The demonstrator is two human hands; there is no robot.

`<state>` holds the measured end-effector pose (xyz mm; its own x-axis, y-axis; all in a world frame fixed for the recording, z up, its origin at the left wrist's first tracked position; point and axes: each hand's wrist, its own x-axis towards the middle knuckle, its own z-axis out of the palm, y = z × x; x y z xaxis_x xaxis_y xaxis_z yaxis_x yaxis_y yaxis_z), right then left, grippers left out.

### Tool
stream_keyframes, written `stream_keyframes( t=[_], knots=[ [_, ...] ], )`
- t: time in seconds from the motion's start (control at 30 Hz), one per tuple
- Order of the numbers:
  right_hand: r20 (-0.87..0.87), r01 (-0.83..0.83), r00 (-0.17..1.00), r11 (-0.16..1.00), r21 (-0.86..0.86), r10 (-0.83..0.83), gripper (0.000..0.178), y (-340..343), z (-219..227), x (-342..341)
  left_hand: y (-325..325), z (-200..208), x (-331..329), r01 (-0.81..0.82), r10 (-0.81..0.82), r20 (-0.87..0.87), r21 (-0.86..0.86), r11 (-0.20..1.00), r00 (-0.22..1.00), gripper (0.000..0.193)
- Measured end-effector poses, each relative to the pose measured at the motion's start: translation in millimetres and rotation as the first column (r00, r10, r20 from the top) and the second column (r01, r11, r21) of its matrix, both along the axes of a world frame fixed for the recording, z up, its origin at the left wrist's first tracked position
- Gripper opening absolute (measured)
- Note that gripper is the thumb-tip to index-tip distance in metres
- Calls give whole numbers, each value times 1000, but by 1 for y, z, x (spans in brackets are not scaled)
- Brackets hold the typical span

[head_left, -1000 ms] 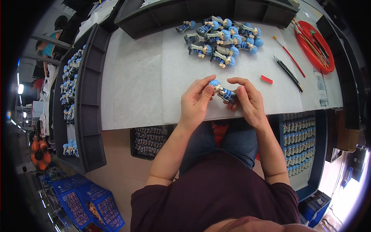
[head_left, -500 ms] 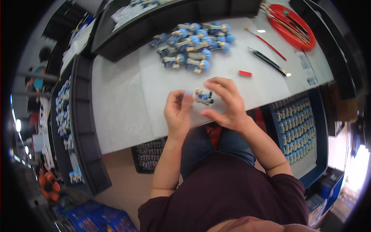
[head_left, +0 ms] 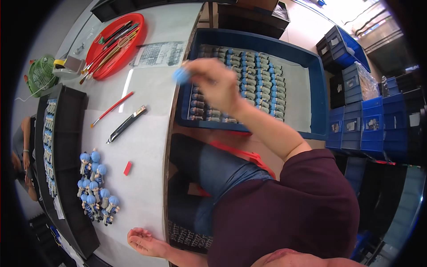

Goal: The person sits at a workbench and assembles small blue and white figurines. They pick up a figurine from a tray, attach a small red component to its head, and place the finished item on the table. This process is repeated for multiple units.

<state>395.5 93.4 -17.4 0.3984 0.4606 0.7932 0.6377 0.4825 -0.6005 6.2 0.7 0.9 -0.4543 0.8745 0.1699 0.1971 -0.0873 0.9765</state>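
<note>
In my right hand (head_left: 215,82) is a small figurine (head_left: 181,76) with a blue head, pinched at the fingertips and blurred by motion. The hand is raised over the near left side of a blue tray (head_left: 318,84), where rows of similar figurines (head_left: 249,80) lie on a white liner. My left hand (head_left: 147,242) rests at the table's edge, palm turned up, with loosely curled fingers and nothing in them. Farther in on the white table (head_left: 147,151) is a cluster of blue-headed figurines (head_left: 92,189).
A red block (head_left: 127,168), a black-handled knife-like tool (head_left: 126,124) and a red paintbrush (head_left: 112,109) lie on the table. Beyond them is a red dish (head_left: 141,33) of brushes. A dark crate (head_left: 66,178) borders the table; blue bins (head_left: 373,127) are stacked at right. Another person's hands (head_left: 27,171) show far left.
The view has turned to the right. My right hand has carried the figurine from in front of me to the tray. My left hand has let go of it and stayed by the table.
</note>
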Motion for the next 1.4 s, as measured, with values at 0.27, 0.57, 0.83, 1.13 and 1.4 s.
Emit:
stream_keyframes(
  t=[0.27, 0.57, 0.83, 1.13, 1.4],
  knots=[
    [225, 675, 698, 521, -522, -680, 25, -86, -158, 291, 3, 4, 6, -41, 36, -102, -48, 998, 994, 25],
    [423, 596, 685, 121, -794, -594, 27, -98, -217, 355, 4, 0, 6, -43, 34, -176, -44, 998, 984, 20],
    [294, 435, 809, 183, -882, -508, 27, -89, -233, 368, 7, 1, 9, -7, 4, -166, -19, 1000, 986, 16],
    [205, 470, 880, 720, -510, -428, 29, -57, -187, 336, 11, 1, 4, 73, -73, 27, 15, 997, 997, 11],
    [112, -369, 908, 896, -247, 405, 19, 37, 42, -38, -6, 7, 0, 109, -117, 126, 66, 992, 985, 14]
  ],
)
